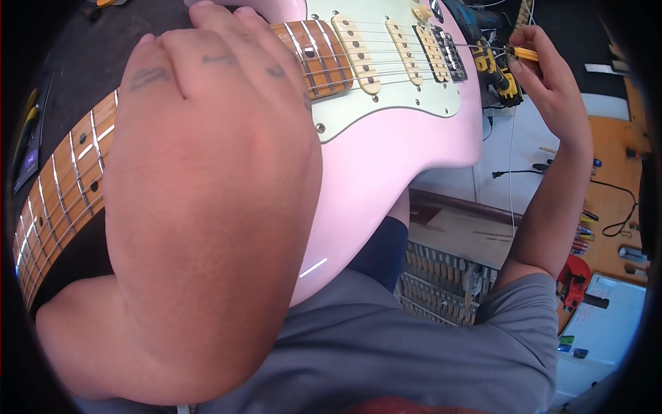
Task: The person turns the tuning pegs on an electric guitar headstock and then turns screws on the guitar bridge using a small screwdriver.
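Observation:
A pink electric guitar (pixel 386 138) with a pale green pickguard and cream pickups lies across the upper middle. My left hand (pixel 214 159), large and close to the camera, lies over the neck where it meets the body, its fingers bent over the far side and the tips hidden. At the upper right, my right hand (pixel 545 76) holds a screwdriver (pixel 525 54) by its yellow handle. The thin shaft points left to the metal bridge (pixel 455 55) at the guitar's end; whether its tip sits in a screw is too small to tell.
Yellow and black power tools (pixel 500 76) lie beyond the guitar's end, with a black cable (pixel 517 172) below them. Hand tools line a wooden surface (pixel 610 148) at the right, near a red object (pixel 574 281). Racks of small parts (pixel 441 276) stand underneath.

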`<state>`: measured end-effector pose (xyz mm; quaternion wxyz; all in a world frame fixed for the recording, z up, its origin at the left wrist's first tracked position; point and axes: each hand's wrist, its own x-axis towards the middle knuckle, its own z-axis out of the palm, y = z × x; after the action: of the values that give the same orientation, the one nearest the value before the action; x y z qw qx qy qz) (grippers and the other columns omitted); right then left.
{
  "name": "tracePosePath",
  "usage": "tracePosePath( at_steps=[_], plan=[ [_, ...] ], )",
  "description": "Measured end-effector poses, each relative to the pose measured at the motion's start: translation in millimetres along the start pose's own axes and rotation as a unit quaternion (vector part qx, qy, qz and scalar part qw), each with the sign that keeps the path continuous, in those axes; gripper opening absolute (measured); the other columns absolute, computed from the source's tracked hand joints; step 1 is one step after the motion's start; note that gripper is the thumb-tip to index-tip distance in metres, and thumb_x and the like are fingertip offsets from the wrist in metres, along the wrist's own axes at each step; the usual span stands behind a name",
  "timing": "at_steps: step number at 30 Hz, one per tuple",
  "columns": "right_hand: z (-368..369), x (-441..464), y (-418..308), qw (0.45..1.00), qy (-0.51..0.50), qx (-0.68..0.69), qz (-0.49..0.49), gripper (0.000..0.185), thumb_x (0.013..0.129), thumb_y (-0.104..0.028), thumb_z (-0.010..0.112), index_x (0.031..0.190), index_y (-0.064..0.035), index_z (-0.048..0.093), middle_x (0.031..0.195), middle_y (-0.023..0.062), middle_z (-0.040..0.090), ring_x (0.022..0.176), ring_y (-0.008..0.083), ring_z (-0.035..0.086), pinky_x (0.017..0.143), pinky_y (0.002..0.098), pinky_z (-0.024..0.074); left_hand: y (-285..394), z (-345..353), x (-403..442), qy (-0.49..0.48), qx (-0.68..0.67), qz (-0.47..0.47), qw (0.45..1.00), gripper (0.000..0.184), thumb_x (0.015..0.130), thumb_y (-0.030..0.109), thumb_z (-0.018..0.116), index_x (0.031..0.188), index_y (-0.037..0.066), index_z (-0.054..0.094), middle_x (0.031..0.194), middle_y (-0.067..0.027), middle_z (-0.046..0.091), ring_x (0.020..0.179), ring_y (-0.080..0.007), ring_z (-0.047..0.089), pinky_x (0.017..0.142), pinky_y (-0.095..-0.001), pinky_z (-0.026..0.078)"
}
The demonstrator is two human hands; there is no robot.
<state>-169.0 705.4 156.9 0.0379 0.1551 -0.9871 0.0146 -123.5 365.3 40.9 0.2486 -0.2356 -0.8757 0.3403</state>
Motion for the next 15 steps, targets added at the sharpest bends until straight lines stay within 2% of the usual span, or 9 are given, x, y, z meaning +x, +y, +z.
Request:
tracePosePath(
  at_steps=[2,5,8,11,14,15],
  plan=[
    [1.9,-1.8,0.2,0.999,0.02,0.034,-0.013,0.024,0.109,-0.024,0.056,0.107,-0.0001,0.057,0.08,-0.0027,0.048,0.075,0.0082,0.042,0.066,0.0242,0.0343,0.2,-0.5,-0.3,-0.003,0.001,0.001,1.0,0.045,0.091,0.008,0.058,0.134,-0.009,0.058,0.131,-0.0207,0.064,0.113,-0.0277,0.065,0.104,-0.0378,0.052],
    [-12.7,-1.8,13.4,0.996,-0.057,0.032,0.067,0.025,0.11,-0.025,0.054,0.105,-0.0014,0.057,0.08,-0.0042,0.045,0.074,0.0068,0.038,0.065,0.0225,0.0311,0.1,-0.3,-0.1,-0.002,0.003,0.003,1.0,0.045,0.091,0.008,0.058,0.133,-0.009,0.058,0.131,-0.0209,0.064,0.112,-0.0276,0.065,0.104,-0.0376,0.052],
    [-6.6,2.2,41.8,0.991,-0.044,0.112,0.055,0.026,0.111,-0.027,0.053,0.105,-0.0024,0.058,0.078,-0.0048,0.043,0.073,0.0055,0.035,0.064,0.0218,0.029,-0.3,2.2,-0.1,0.008,-0.001,0.003,1.0,0.044,0.092,0.007,0.058,0.133,-0.009,0.059,0.13,-0.0207,0.065,0.111,-0.0273,0.065,0.103,-0.0372,0.053],
    [-3.8,1.6,50.5,0.987,-0.028,0.127,0.097,0.027,0.111,-0.028,0.053,0.102,-0.003,0.059,0.078,-0.0053,0.041,0.072,0.0051,0.035,0.064,0.0224,0.0298,-0.9,3.6,-0.1,0.013,-0.011,0.005,1.0,0.042,0.092,0.006,0.058,0.132,-0.008,0.059,0.13,-0.0203,0.065,0.11,-0.0269,0.066,0.103,-0.037,0.053],
    [14.4,2.1,-6.0,0.983,0.083,0.143,0.075,0.029,0.111,-0.029,0.053,0.1,-0.003,0.06,0.076,-0.0058,0.039,0.071,0.0043,0.034,0.062,0.0231,0.0297,0.5,2.8,0.1,0.016,-0.02,-0.005,1.0,0.041,0.092,0.005,0.058,0.131,-0.009,0.06,0.129,-0.0202,0.065,0.11,-0.0269,0.066,0.103,-0.0373,0.053],
    [12.7,1.6,-2.3,0.985,0.062,0.14,0.075,0.028,0.111,-0.029,0.053,0.102,-0.0032,0.06,0.076,-0.0056,0.039,0.071,0.0043,0.034,0.062,0.0232,0.0295,0.9,2.6,0.2,0.017,-0.02,-0.007,1.0,0.041,0.092,0.005,0.058,0.131,-0.009,0.06,0.129,-0.0201,0.065,0.11,-0.027,0.066,0.103,-0.0374,0.053]
  ],
)
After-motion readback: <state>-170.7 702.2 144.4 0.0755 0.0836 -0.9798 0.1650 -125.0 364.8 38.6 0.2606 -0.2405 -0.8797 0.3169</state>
